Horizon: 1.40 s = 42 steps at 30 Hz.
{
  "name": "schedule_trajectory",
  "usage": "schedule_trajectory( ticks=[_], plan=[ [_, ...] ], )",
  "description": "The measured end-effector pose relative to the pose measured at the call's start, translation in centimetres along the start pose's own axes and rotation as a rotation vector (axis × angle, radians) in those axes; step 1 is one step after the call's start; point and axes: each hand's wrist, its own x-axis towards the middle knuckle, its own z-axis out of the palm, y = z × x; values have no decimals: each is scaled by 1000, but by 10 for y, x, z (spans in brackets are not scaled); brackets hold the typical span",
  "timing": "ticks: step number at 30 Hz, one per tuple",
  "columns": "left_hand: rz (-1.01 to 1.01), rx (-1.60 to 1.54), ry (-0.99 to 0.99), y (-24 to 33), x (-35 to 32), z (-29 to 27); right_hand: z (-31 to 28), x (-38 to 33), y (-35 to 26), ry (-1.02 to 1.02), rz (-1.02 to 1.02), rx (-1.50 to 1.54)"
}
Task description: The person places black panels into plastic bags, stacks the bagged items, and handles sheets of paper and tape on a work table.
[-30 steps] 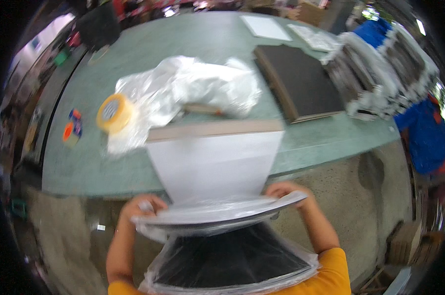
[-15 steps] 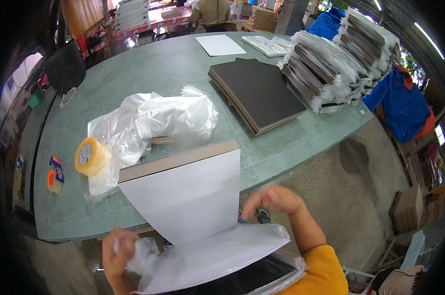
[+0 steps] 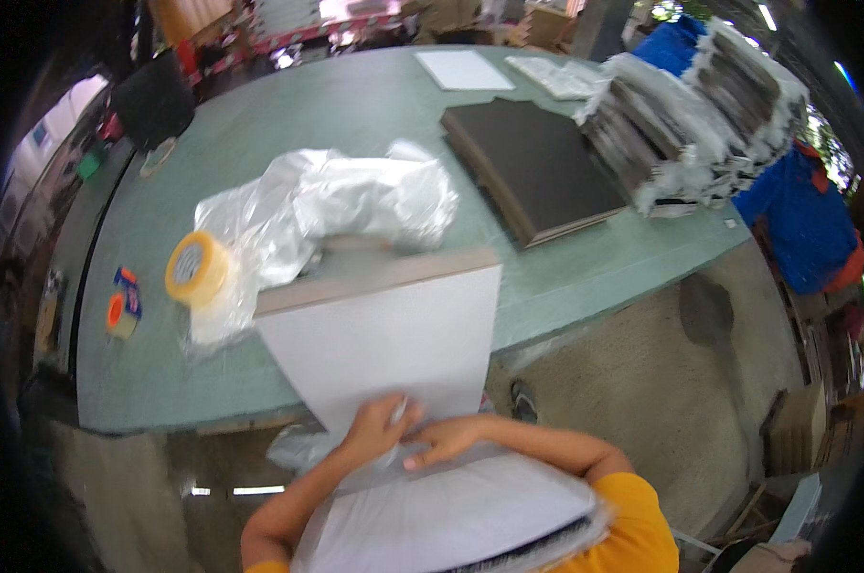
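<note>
A clear plastic bag (image 3: 451, 506) with a white-faced flat panel inside lies against my body, a dark edge showing at its lower right. Beyond it, a stack of white-faced boards (image 3: 394, 334) leans on the table edge. My left hand (image 3: 382, 427) is at the bag's far edge, fingers curled in a pinch; what they hold is too small to make out. Close beside it, my right hand (image 3: 448, 441) touches the plastic with its thumb and forefinger apart. Loose plastic (image 3: 298, 447) bunches left of my left wrist.
On the green table (image 3: 260, 115) lie crumpled clear plastic bags (image 3: 327, 196), a large tape roll (image 3: 198, 269), a small tape dispenser (image 3: 123, 307) and dark boards (image 3: 537, 158). Wrapped panels (image 3: 656, 124) are piled at right. A white sheet (image 3: 463, 71) lies at the far side.
Both hands have come inward from the bag's two sides and now meet at its far edge. The bag has turned a little, covering more of the dark part. The view has shifted.
</note>
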Motion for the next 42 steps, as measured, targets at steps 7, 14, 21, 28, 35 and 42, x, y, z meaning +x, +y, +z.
schedule_trajectory(
  ticks=[7,14,21,28,35,42],
  plan=[
    [505,-688,340,114,-1,-79,-77,-45,-100,869,-398,590],
    [262,-781,398,83,-14,-117,-66,-59,-47,532,-368,482],
    [249,-369,287,71,-13,-93,-79,-77,-64,731,-373,787],
    [336,-179,46,73,-12,-74,-68,-66,-79,749,-510,1103],
    [195,-911,1151,11,-74,-168,-79,-113,-45,910,-324,1221],
    [478,-193,198,111,-29,-77,-70,-45,-80,712,-494,1007]
  ],
)
